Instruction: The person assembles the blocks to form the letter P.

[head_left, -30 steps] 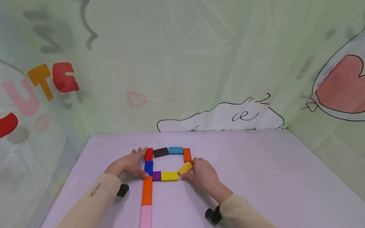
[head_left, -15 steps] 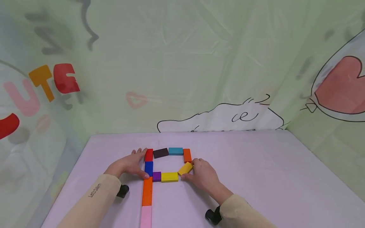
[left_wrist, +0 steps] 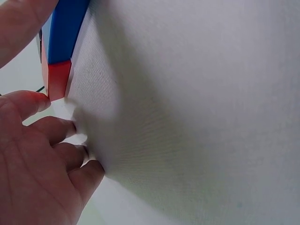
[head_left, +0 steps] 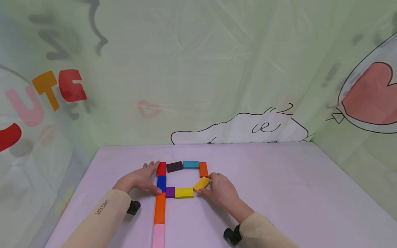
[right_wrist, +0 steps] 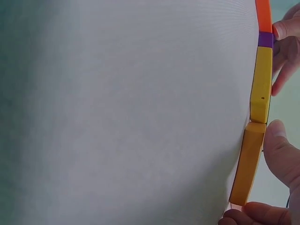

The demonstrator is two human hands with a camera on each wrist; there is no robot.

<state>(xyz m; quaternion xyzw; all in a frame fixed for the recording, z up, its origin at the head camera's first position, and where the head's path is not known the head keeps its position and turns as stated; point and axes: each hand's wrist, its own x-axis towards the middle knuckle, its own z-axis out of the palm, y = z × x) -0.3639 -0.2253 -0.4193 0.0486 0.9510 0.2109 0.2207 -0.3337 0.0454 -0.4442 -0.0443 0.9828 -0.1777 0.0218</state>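
Note:
Flat coloured blocks lie end to end on the table in a loop with a tail. My left hand (head_left: 141,177) rests along the left column, its index fingertip touching the far end of the red block (head_left: 161,168) and its thumb on the near end of the blue block (head_left: 161,183). Between the thumb and index finger of my right hand (head_left: 224,193) is the amber block (head_left: 201,184), pinched at its two ends. This block slants from the yellow block (head_left: 184,193) towards the small orange block (head_left: 203,169). In the right wrist view the amber block (right_wrist: 248,161) touches the yellow one.
Dark brown (head_left: 175,166) and teal (head_left: 190,165) blocks form the loop's far side. A purple block (head_left: 170,192) joins the yellow one to the column. Long orange (head_left: 160,208) and pink (head_left: 159,236) blocks run towards me. Printed cloth (head_left: 198,75) hangs behind the table.

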